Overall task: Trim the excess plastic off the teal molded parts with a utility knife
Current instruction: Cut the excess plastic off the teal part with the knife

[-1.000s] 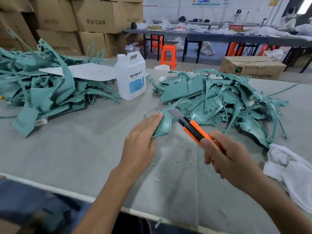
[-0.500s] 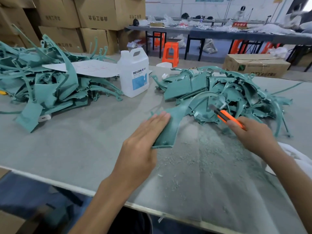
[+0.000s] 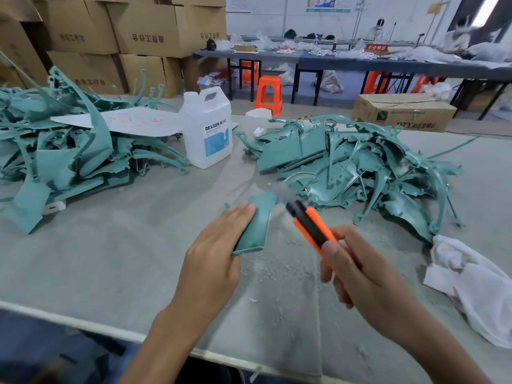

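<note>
A person's left hand (image 3: 219,253) lies flat with its grip released, straight fingers pressing a curved teal molded part (image 3: 259,225) onto the grey desk (image 3: 110,259), about midway between the near and far edges. The right hand (image 3: 368,278) has its grip clenched round an orange utility knife (image 3: 310,225), whose blurred blade points toward the part's far end. A heap of teal parts (image 3: 360,173) lies just beyond. For a clean trim, the pressing fingers are best kept out of the blade's path, with shallow strokes directed away from the body.
</note>
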Available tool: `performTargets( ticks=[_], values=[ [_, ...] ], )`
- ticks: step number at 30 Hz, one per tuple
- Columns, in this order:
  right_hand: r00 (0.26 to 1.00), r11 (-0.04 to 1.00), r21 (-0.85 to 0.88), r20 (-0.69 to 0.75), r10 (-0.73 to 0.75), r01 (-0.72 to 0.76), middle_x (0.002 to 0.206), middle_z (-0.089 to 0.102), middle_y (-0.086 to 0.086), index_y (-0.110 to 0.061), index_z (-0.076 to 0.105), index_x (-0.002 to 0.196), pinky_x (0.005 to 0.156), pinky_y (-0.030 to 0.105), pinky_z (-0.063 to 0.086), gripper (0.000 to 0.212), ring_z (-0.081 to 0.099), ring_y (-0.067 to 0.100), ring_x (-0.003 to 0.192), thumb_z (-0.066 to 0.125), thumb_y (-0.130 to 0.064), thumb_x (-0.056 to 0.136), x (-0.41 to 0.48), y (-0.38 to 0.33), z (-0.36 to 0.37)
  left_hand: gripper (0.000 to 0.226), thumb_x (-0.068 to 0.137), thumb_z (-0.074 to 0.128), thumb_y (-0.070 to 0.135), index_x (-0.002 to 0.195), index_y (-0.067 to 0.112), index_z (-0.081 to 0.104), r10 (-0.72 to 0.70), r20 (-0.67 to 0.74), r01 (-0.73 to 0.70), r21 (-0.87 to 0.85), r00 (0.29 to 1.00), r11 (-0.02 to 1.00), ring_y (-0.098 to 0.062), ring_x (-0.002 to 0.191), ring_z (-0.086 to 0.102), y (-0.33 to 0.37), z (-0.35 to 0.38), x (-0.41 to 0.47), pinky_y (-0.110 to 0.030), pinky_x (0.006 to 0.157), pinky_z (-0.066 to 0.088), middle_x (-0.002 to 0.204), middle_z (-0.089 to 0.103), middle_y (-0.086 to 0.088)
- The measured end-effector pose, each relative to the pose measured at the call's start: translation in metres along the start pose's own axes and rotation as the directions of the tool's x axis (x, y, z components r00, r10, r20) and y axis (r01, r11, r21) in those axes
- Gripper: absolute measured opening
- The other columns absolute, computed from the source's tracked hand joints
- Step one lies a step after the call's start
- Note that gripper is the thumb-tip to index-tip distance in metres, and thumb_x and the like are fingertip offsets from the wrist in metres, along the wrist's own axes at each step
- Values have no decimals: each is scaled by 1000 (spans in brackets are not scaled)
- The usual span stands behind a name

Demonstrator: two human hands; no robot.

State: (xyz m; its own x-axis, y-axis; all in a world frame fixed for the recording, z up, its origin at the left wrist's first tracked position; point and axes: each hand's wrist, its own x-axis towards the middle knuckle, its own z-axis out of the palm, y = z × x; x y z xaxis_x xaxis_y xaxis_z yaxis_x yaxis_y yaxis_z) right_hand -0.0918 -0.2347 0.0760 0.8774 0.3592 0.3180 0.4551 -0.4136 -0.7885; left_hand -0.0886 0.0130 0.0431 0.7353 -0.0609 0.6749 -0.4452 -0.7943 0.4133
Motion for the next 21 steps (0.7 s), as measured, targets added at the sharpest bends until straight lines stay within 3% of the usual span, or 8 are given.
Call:
performTargets(
  ticks=[4,9,11,13,14,16,18,21],
  values=[
    [998,979,-204,63,-19,31,70,64,-2,-40,54,105,48,30,45,35,60,16,53,38,-69,93,-3,-6,-1,76,66,47,-17,137,8,59,23,8,-23,26,1000,999,-18,135,50,1,-3,0,-43,108,43,144,52,1],
    [985,926,-366,-169,34,-95,57,58,1,-34,55,90,41,26,43,27,52,10,43,40,-56,98,29,27,-24,75,70,39,-13,141,9,53,137,50,-140,66,989,988,-21,141,44,10,-17,-8,-49,113,40,148,51,-2],
    [951,861,-424,-246,189,-281,62,61,0,-27,57,92,53,36,49,29,57,16,53,41,-50,100,45,46,-40,78,69,41,-13,142,10,52,158,23,-159,25,987,987,-19,141,44,12,-20,-13,-44,115,37,149,51,0],
    [889,806,-397,-318,329,-440,71,64,6,-25,57,94,62,42,50,30,59,25,62,41,-49,102,51,60,-47,77,76,43,-11,147,20,49,43,-34,-47,-116,999,992,-12,131,54,13,-20,-19,-31,113,40,148,53,6],
    [875,832,-326,-349,335,-448,73,65,8,-27,57,93,62,46,52,28,60,27,63,41,-48,102,50,61,-44,75,83,46,-9,148,29,48,-41,-44,32,-192,998,981,-8,116,63,13,-19,-21,-21,105,44,143,57,8],
    [877,947,-118,-423,226,-300,68,63,5,-34,56,91,51,44,54,19,59,22,56,45,-45,102,46,49,-27,75,91,55,-9,144,44,48,-190,-27,173,-310,981,935,-15,90,66,10,-11,-23,-5,82,45,124,69,5],
    [914,997,-24,-402,59,-74,67,61,2,-42,55,93,38,32,46,14,54,12,46,45,-48,101,36,30,-3,73,94,58,-5,140,51,50,-286,27,275,-382,958,883,-15,105,57,10,-2,-25,-3,74,45,122,69,11],
    [988,996,-19,-131,-84,82,71,63,1,-45,55,103,35,32,43,23,53,14,43,41,-63,99,22,12,22,65,91,56,8,142,47,48,-255,25,248,-340,967,907,-4,125,57,15,-1,-21,-16,98,47,138,55,28]
  ],
)
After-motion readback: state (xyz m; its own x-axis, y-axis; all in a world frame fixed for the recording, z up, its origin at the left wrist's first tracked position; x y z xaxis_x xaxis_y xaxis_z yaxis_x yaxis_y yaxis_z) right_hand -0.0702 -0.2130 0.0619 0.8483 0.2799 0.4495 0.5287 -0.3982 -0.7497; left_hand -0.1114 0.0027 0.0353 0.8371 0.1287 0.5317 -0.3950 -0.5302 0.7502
